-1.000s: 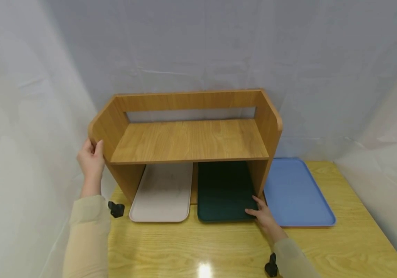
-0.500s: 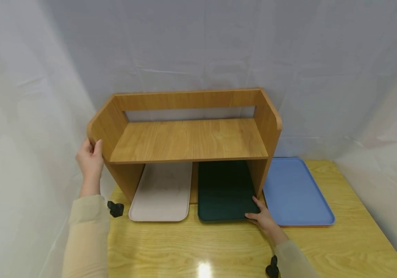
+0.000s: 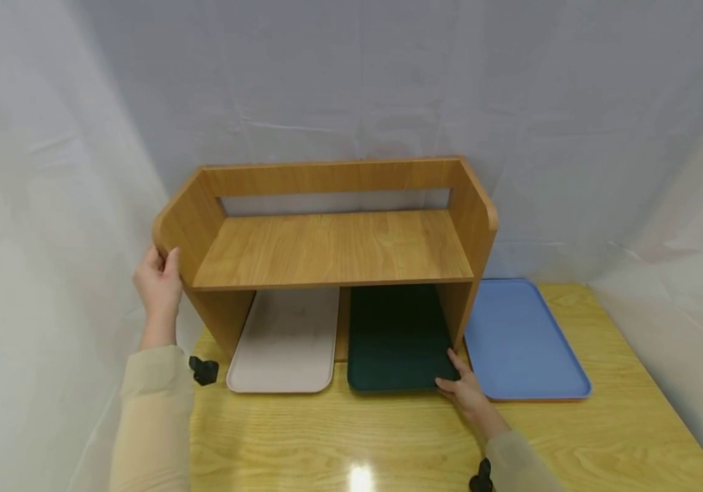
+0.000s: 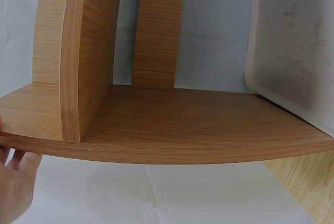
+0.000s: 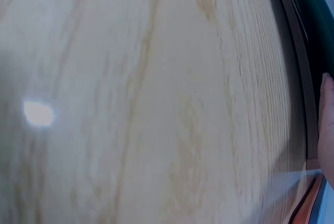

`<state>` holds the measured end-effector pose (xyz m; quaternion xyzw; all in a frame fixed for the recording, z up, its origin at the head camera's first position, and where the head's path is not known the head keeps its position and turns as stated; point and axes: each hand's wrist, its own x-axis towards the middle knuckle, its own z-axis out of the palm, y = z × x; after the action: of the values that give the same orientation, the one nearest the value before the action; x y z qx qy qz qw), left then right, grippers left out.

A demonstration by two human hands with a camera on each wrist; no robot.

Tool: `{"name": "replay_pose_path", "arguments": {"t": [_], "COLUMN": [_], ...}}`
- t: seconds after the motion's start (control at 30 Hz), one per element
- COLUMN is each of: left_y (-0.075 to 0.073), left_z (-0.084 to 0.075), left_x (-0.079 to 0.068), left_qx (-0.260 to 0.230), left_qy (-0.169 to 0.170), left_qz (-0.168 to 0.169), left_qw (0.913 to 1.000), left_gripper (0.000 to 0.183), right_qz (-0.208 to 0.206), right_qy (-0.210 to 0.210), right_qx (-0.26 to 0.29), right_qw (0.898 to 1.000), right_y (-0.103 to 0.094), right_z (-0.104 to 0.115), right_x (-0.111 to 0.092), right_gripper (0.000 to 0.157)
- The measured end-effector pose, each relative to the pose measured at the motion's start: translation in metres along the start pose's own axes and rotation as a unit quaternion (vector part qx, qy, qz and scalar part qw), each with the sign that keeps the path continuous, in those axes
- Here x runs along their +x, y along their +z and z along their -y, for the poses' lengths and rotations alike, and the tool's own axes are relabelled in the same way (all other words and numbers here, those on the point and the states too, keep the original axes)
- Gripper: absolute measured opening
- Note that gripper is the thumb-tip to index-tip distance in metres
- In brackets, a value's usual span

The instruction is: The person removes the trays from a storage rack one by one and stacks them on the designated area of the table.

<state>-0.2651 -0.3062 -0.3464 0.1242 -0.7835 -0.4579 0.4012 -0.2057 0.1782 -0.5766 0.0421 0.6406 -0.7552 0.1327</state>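
A wooden desktop shelf (image 3: 333, 249) stands against the back sheet. My left hand (image 3: 160, 283) grips the front edge of its left side panel; in the left wrist view, the left fingers (image 4: 23, 166) wrap this panel's edge. A dark green tray (image 3: 400, 342) lies under the shelf on the right, its front end sticking out. My right hand (image 3: 468, 393) holds this tray's front right corner, thumb at the front rim and fingers along the side beside the right panel. In the right wrist view only part of the right hand (image 5: 327, 130) shows, against the green tray.
A pale pinkish tray (image 3: 286, 348) lies under the shelf's left half. Right of the shelf, a blue tray (image 3: 526, 342) rests on an orange one (image 5: 307, 203). All stand on a wood-grain table (image 3: 302, 437). White sheets (image 3: 665, 342) hang around.
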Motion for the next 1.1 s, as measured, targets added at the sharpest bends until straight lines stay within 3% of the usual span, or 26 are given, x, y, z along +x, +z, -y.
{"name": "replay_pose_path", "arguments": {"t": [0.83,1.1], "left_y": [-0.002,-0.001], "left_z": [-0.001,-0.001], "left_x": [-0.001,-0.001], "left_qx": [0.022,0.009], "left_qy": [0.012,0.012], "left_qz": [-0.005,-0.006], "left_qw": [0.9997,0.9999], "left_gripper": [0.023,0.021], "right_qz": [0.012,0.048], "right_qy": [-0.023,-0.033], "right_qx": [0.045,0.053], "right_qw": [0.999,0.997], "right_y": [-0.003,-0.008], "right_z": [0.005,0.015], "right_x": [-0.028,-0.04], "right_gripper": [0.075,0.077]}}
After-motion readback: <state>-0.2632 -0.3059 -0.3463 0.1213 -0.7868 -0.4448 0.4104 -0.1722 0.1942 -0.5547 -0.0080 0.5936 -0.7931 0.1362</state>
